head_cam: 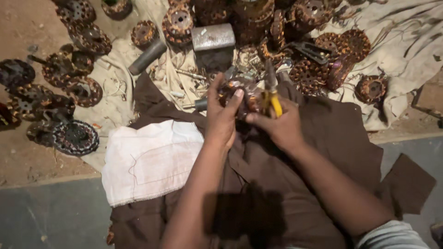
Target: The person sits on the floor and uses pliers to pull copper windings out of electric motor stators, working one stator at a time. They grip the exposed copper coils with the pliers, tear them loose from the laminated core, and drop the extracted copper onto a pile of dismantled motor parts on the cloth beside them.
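Observation:
My left hand (220,115) grips a round copper-wound motor stator (236,94), thumb up on its rim, held above my lap. My right hand (277,124) is closed around yellow-handled pliers (272,92), whose dark jaws point up and away beside the stator. Both hands meet over brown cloth (277,184) covering my legs. The stator is mostly hidden between the hands.
A white cloth (147,159) lies on my left knee. Several wound stators (76,87) are scattered on the ground at left and piled on a pale sheet (406,41) ahead. A grey metal block (213,37) and a grey cylinder (146,56) lie among them.

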The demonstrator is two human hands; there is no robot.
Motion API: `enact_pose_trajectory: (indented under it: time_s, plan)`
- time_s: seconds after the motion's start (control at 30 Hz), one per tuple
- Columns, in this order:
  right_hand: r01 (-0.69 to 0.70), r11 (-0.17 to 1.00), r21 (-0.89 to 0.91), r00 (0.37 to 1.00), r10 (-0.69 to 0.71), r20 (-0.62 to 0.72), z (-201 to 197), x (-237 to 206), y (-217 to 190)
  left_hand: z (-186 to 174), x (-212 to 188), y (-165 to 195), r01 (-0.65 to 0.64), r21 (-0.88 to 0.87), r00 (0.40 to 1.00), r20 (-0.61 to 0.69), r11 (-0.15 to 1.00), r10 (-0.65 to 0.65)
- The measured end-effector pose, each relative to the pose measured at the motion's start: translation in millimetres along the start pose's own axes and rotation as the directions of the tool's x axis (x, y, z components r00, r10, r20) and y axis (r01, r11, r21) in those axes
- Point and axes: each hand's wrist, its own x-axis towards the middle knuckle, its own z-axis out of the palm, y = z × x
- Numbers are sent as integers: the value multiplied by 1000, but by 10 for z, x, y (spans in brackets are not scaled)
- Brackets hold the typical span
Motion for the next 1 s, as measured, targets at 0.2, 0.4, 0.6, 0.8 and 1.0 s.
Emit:
enact_pose_trajectory:
  time_s: [0.2,0.4,0.6,0.8,1.0]
  plan:
    - [-252,643,723,952,297,68,-187,105,65,-91,1,27,210,-115,977,-17,971,-214]
    - [-236,954,-183,971,237,-19,-265,129,147,-44,-52,-139,455,-606,885,393,653,-252]
    - [317,830,-459,946,-310,92,-221,35,-47,-98,-36,-64,222,-613,947,322,759,-17]
    - [373,404,-835,914,-315,256,-198,15,-238,-198,-31,117,131,-646,959,274,752,68]
    - [343,370,-864,898,-400,185,-43,1,-234,-116,-27,113,17,-585,939,288,811,188]
